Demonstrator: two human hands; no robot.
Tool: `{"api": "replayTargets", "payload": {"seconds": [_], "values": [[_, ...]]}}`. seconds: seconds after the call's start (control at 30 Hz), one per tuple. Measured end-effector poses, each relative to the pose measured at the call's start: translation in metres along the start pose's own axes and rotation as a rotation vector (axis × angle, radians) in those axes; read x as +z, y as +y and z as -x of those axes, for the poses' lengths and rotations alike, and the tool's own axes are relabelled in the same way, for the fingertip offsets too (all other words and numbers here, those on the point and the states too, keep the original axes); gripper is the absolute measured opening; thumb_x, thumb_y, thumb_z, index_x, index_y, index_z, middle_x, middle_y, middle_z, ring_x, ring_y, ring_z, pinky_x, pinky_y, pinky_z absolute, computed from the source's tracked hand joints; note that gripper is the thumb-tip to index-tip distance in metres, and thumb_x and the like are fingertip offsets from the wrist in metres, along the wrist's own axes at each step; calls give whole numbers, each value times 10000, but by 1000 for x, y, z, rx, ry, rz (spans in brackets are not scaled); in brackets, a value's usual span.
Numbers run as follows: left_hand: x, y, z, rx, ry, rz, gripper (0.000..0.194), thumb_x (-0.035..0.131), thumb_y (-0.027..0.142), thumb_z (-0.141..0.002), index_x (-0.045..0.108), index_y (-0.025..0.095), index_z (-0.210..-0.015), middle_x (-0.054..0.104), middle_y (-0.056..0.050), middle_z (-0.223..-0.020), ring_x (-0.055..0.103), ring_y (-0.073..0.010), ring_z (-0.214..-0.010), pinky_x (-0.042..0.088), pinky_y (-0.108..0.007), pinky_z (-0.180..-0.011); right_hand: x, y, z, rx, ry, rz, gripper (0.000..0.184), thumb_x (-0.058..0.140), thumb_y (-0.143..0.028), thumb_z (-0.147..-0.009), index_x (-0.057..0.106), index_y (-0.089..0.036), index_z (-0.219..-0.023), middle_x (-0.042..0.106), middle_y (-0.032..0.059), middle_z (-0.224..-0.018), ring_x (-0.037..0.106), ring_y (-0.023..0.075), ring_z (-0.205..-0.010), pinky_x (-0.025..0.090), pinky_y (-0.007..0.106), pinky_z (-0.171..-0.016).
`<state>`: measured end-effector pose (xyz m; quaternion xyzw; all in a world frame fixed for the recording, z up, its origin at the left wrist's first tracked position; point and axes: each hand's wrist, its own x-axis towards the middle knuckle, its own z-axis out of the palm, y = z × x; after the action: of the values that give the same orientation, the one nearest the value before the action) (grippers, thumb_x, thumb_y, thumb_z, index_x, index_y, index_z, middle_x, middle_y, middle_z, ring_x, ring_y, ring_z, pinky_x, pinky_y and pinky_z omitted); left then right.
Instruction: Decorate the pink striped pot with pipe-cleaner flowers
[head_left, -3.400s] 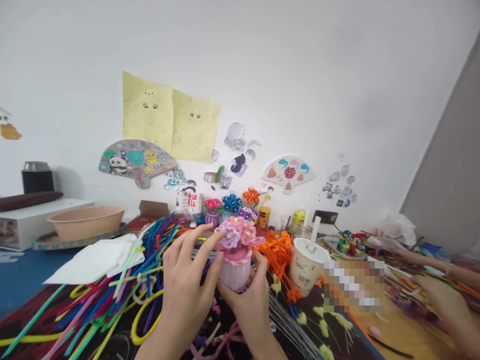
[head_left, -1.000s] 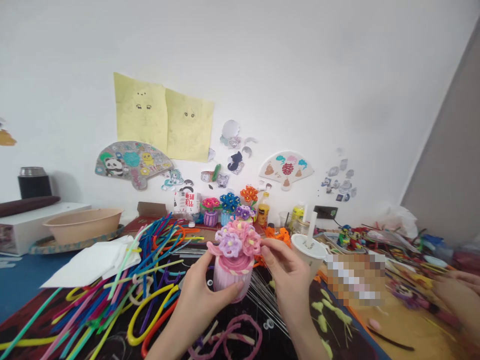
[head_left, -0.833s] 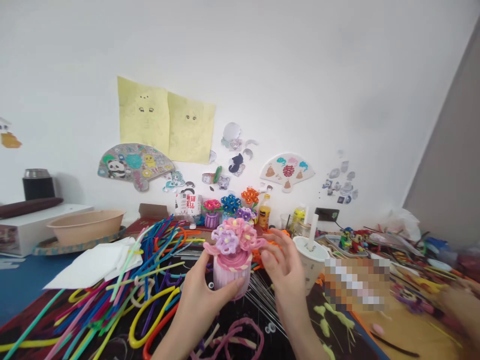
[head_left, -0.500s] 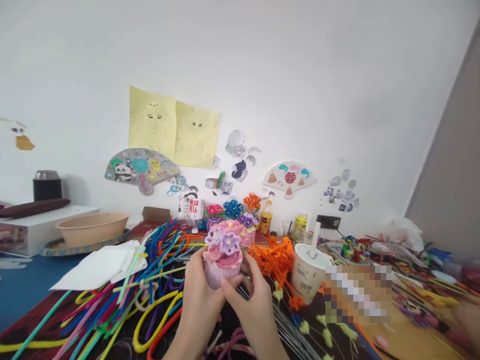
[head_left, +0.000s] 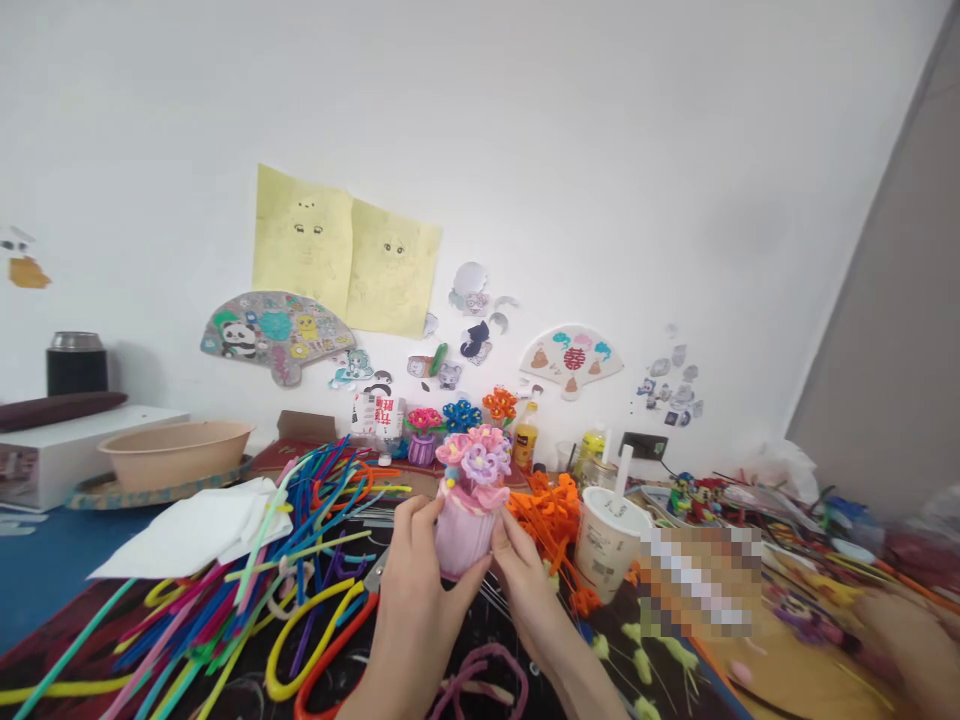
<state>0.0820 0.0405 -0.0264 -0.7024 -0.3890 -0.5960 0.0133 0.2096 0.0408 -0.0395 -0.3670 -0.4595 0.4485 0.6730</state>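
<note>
A small lilac flower pot [head_left: 463, 540], made of pipe cleaners, is held upright between my two hands. Pink and purple pipe-cleaner flowers [head_left: 486, 460] with yellow centres top it, above a pink rim. My left hand [head_left: 414, 590] wraps the pot's left side, its thumb across the lower front. On the right side, the fingers and thumb of my right hand [head_left: 520, 570] are closed on the pot near its edge. Pink pipe cleaners [head_left: 491, 665] lie looped below my hands. Red-handled scissors [head_left: 337, 650] lie left of my left wrist.
Colourful pipe cleaners [head_left: 217, 590] spread to the left, by white tissues [head_left: 184, 530]. Orange pipe-cleaner pieces [head_left: 551, 515] and a lidded paper cup [head_left: 611, 540] stand to the right. Finished flower pots [head_left: 422, 445] line the back. A co-worker's hand [head_left: 907, 625] is at far right.
The pot has turned in my hands, bringing the purple flower round to the right. My right hand has gone from the flowers' right side to the pot's side. The scissors show more now.
</note>
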Motion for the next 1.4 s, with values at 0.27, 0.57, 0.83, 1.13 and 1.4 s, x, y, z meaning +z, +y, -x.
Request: {"api": "replayTargets", "payload": {"seconds": [0.27, 0.57, 0.83, 1.13, 1.4], "values": [[8, 2, 13, 76, -27, -134, 545, 606, 86, -740, 378, 151, -1230, 448, -129, -1168, 568, -236, -1024, 551, -304, -801, 5, -10, 10, 30, -186, 7, 666, 747, -488, -725, 530, -220, -1295, 584, 85, -1346, 481, 260, -1293, 341, 405, -1106], [-21, 16, -1, 87, -108, 222, 256, 410, 142, -890, 492, 251, -1106, 494, -33, -1079, 539, -122, -900, 455, -213, -774, -9, -7, -2, 143, -171, -210, 604, 890, -267, -552, 604, -164, -1075, 748, 71, -1010, 687, 244, -948, 496, 358, -867], [-22, -11, -20, -468, -32, 512, 456, 587, 535, -791, 488, 241, -1125, 538, -21, -966, 534, -166, -782, 432, -283, -681, -10, -4, -2, 239, -323, -226, 709, 923, -206, -431, 619, -166, -1071, 750, 67, -980, 669, 268, -994, 461, 399, -916], [-14, -15, -20, -596, -195, 728, 580, 595, 617, -746, 517, 205, -1146, 603, -62, -1106, 553, -221, -1028, 443, -308, -864, -8, -4, 0, 260, -383, -229, 772, 925, -186, -399, 618, -168, -1107, 715, 82, -1098, 599, 285, -1135, 406, 410, -995], [-18, -16, -20, -559, -173, 714, 469, 630, 518, -785, 582, 199, -1126, 643, -34, -1106, 588, -181, -979, 455, -255, -853, -12, -5, -1, 263, -393, -205, 749, 919, -172, -414, 619, -163, -1101, 736, 71, -1024, 630, 281, -1075, 417, 420, -975]]}}
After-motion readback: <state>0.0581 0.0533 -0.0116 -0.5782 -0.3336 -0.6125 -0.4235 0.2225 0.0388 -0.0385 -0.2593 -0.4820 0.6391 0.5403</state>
